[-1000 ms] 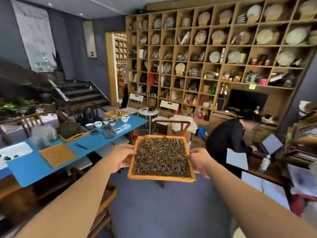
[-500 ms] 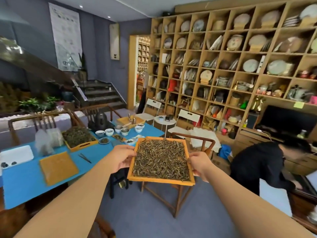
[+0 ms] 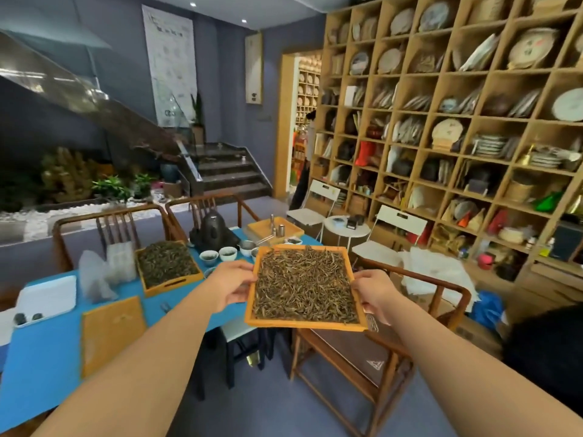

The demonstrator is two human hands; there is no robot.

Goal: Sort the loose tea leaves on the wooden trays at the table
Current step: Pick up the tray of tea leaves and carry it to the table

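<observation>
Head view: we carry a wooden tray (image 3: 305, 324) of loose tea leaves (image 3: 304, 285) in the air at the near end of the desk (image 3: 41, 367), above a wooden armchair (image 3: 372, 367) and not yet over the blue top. Our left hand (image 3: 232, 287) has its grip closed on the tray's left rim, thumb over the edge; our right hand (image 3: 377, 294) is closed on the right rim in the same way. A second tray of leaves (image 3: 167, 266) rests on the desk, beside small cups (image 3: 217, 255) and a dark kettle (image 3: 213, 231), with a flat wooden board (image 3: 112, 332) nearer to us and clear bags (image 3: 104, 272) just left of that tray. We judge the held tray stiff and fairly light, but its low walls leave the dry, needle-like leaves free to slide or spill if tilted, so opposite rims, held level, are the sound place to hold. The leaves look brittle and call for gentle fingers.
</observation>
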